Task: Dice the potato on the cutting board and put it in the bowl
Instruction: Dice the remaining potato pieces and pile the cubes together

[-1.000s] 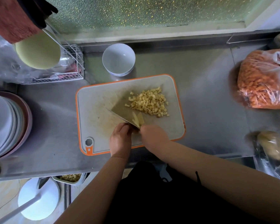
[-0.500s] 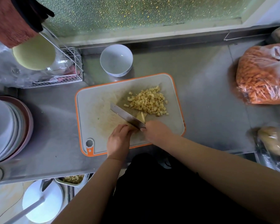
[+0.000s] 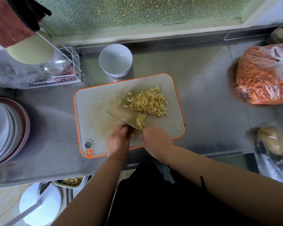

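A grey cutting board with an orange rim (image 3: 95,111) lies on the steel counter. A heap of diced potato (image 3: 148,102) sits on its far right part. A few pale potato slices (image 3: 140,120) lie just in front of the heap, against the far side of the knife blade (image 3: 121,120). My right hand (image 3: 155,141) grips the knife handle, and the blade points up-left. My left hand (image 3: 118,141) is on the near side of the blade, its fingers curled down on a mostly hidden potato piece. An empty white bowl (image 3: 115,60) stands behind the board.
A bag of shredded carrot (image 3: 264,74) lies at the right, with bagged potatoes (image 3: 273,141) nearer. Stacked plates (image 3: 5,131) stand at the left and a wire rack (image 3: 69,69) at the back left. A tray of diced potato (image 3: 70,181) sits below the counter's front edge.
The blade has turned from lying flat to standing on its edge and has come closer to my hands. The potato slices now lie on its far side.
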### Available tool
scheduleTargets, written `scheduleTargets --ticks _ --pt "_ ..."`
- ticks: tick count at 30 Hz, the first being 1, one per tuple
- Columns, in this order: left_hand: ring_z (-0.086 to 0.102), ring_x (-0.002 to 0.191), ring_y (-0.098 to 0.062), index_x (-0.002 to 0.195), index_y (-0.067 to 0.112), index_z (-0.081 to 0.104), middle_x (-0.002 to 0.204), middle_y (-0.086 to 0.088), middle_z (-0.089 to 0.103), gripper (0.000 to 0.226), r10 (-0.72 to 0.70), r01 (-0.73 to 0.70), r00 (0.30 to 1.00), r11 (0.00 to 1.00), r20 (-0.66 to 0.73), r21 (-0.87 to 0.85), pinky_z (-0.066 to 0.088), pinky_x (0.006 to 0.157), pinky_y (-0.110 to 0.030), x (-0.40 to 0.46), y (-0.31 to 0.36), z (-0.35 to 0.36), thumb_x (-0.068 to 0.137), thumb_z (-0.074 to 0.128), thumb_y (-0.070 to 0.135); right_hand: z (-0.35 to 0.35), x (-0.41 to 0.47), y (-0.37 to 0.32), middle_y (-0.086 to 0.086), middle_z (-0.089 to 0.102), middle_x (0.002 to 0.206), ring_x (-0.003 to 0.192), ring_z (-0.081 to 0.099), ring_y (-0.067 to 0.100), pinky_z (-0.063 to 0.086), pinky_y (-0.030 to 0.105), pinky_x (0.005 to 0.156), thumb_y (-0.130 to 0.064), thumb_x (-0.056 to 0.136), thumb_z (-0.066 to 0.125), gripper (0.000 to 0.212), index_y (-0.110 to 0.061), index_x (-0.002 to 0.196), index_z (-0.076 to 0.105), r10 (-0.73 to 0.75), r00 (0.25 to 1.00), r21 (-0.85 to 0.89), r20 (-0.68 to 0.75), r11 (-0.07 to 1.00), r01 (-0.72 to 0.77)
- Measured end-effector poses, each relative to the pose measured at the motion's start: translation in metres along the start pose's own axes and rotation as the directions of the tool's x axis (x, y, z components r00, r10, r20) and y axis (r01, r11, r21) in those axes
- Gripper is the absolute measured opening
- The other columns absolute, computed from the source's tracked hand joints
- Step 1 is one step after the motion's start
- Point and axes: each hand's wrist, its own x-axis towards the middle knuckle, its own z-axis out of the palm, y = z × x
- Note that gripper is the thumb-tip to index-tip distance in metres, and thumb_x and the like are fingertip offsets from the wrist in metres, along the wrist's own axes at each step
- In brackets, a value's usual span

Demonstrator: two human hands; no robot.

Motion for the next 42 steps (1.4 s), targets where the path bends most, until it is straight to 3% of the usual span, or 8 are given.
scheduleTargets --ticks 2,4,7,15,19,24,36,42 --pt "0.058 0.072 -0.021 0.083 0.012 0.072 0.085 -0.002 0.064 0.011 -0.004 0.004 1.000 1.000 0.001 -0.014 0.038 0.058 -0.023 -0.001 -0.001 0.001 0.081 0.064 0.020 0.003 0.004 -0.001 0.012 0.067 0.073 0.065 0.068 0.025 0.051 0.026 0.055 -0.011 0.064 0.080 0.020 -0.007 0.078 0.065 0.009 1.000 -0.035 -0.018 0.999 -0.009" --pt "0.058 0.073 -0.020 0.083 0.013 0.072 0.087 -0.001 0.064 0.013 -0.004 0.004 1.000 0.999 0.001 -0.036 0.038 0.060 -0.024 -0.001 -0.003 0.003 0.082 0.062 0.021 0.005 0.009 -0.005 0.015 0.065 0.100 0.092 0.064 0.030 0.050 0.033 0.074 -0.008 0.089 0.055 0.014 -0.005 0.101 0.060 0.003 0.998 0.003 0.058 1.000 -0.003" --pt "0.060 0.076 -0.020 0.086 0.014 0.072 0.091 -0.001 0.065 0.023 -0.010 0.010 1.000 0.998 0.006 -0.069 0.044 0.062 -0.025 -0.002 -0.004 0.003 0.084 0.054 0.027 0.019 0.014 -0.001 0.014 0.062 0.112 0.104 0.060 0.031 0.046 0.037 0.083 -0.012 0.098 0.041 0.020 -0.006 0.111 0.055 0.027 0.996 0.046 0.089 0.998 -0.032" --pt "0.057 0.078 -0.015 0.082 0.016 0.071 0.088 0.001 0.064 0.015 0.059 -0.061 0.998 0.994 -0.023 -0.093 0.043 0.066 -0.023 -0.001 -0.002 -0.002 0.081 0.056 0.020 0.008 0.033 0.022 0.021 0.064 0.106 0.102 0.059 0.035 0.043 0.035 0.079 -0.031 0.098 0.043 0.035 -0.003 0.104 0.063 0.024 0.979 0.215 0.201 0.974 -0.068" --pt "0.060 0.074 -0.022 0.082 0.010 0.070 0.086 -0.004 0.064 0.018 0.050 -0.051 0.999 0.998 -0.002 -0.026 0.047 0.058 -0.029 -0.001 -0.002 -0.002 0.082 0.056 0.022 0.010 0.017 0.015 0.018 0.063 0.107 0.102 0.059 0.034 0.045 0.036 0.081 -0.032 0.099 0.041 0.033 -0.005 0.108 0.059 -0.001 0.989 0.135 0.149 0.991 -0.019" --pt "0.062 0.071 -0.028 0.085 0.007 0.071 0.087 -0.007 0.066 0.012 0.064 -0.064 0.998 0.998 0.013 0.005 0.045 0.054 -0.030 0.001 -0.004 -0.003 0.080 0.064 0.015 0.016 0.006 0.010 0.012 0.065 0.102 0.096 0.062 0.032 0.048 0.037 0.078 -0.024 0.098 0.041 0.021 -0.011 0.104 0.056 -0.012 0.999 0.078 0.039 0.997 0.009" --pt "0.062 0.070 -0.025 0.083 0.012 0.071 0.087 -0.004 0.066 0.008 0.059 -0.059 0.998 0.998 -0.009 0.005 0.044 0.053 -0.028 -0.001 -0.005 0.001 0.078 0.065 0.014 0.028 0.016 -0.002 0.015 0.064 0.106 0.099 0.062 0.034 0.048 0.037 0.079 -0.013 0.097 0.042 0.019 -0.006 0.109 0.055 0.025 0.999 0.072 0.048 0.997 -0.028" --pt "0.062 0.073 -0.020 0.081 0.016 0.072 0.088 0.000 0.065 0.019 0.098 -0.098 0.995 0.995 -0.010 -0.030 0.049 0.059 -0.028 0.000 -0.005 -0.003 0.081 0.053 0.020 0.012 0.029 0.016 0.021 0.064 0.096 0.095 0.060 0.036 0.036 0.032 0.069 -0.025 0.098 0.043 0.030 -0.003 0.094 0.063 0.010 0.987 0.303 0.159 0.951 -0.059"
